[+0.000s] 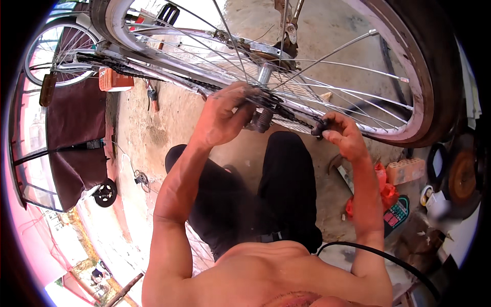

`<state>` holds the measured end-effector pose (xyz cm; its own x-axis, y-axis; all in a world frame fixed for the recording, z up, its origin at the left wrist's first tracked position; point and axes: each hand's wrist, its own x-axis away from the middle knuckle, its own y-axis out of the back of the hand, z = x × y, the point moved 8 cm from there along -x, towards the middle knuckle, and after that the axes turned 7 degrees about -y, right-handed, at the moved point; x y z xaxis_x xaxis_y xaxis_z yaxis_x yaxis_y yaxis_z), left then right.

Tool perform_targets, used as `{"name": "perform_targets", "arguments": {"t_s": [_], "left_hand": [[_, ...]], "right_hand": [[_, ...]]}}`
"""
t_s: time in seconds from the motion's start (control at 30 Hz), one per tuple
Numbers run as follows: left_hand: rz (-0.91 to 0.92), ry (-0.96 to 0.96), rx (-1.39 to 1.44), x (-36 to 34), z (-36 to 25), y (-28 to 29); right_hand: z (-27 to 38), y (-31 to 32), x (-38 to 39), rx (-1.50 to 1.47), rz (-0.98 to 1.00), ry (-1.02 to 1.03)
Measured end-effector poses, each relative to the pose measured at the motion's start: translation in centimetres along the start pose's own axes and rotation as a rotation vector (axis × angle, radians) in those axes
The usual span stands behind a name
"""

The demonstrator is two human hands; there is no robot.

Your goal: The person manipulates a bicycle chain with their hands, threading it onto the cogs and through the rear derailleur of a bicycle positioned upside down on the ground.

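A bicycle wheel (424,77) with thin metal spokes stands across the top of the view. Beside its hub (264,73), my left hand (227,112) curls its blackened fingers over the dark bicycle chain (291,111). Below those fingers hangs a dark ribbed part (262,121). Further right, my right hand (345,134) pinches the chain near the rim, at a small dark piece partly hidden by the fingertips. From my left hand the chain runs away to the upper left, along the silver frame tube (169,78).
Another bicycle wheel (38,53) and a pedal (48,89) are at far left. An orange box (115,80) and pliers-like tool (152,97) lie beyond my left arm. A perforated brick (405,171), red plastic bag (388,194) and green-edged case (396,212) lie right. A black cable (383,253) curves beside me.
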<state>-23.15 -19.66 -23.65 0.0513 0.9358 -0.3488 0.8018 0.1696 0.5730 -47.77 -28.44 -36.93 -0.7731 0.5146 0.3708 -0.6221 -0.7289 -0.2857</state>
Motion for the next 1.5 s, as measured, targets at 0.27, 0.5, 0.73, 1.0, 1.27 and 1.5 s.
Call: {"name": "perform_targets", "arguments": {"t_s": [0.27, 0.5, 0.73, 1.0, 1.27, 1.5], "left_hand": [[0.032, 0.028, 0.024, -0.1, -0.4, 0.6], [-0.004, -0.006, -0.015, 0.0, -0.8, 0.3], [0.004, 0.011, 0.005, -0.3, -0.6, 1.0], [0.038, -0.08, 0.073, -0.1, 0.1, 1.3], [0.152, 0.007, 0.118, -0.3, -0.4, 4.4], [-0.938, 0.498, -0.04, 8.6, 6.4, 24.4]], "right_hand": [[0.3, -0.3, 0.2, -0.063, 0.093, 0.016], [0.9, -1.2, 0.5, -0.038, 0.059, 0.012], [3.3, -1.1, 1.3, 0.017, -0.002, 0.06], [4.4, -2.1, 1.9, 0.079, -0.041, 0.118], [4.6, -0.9, 1.5, 0.096, -0.093, 0.108], [4.5, -0.8, 1.4, 0.132, -0.084, 0.111]]}}
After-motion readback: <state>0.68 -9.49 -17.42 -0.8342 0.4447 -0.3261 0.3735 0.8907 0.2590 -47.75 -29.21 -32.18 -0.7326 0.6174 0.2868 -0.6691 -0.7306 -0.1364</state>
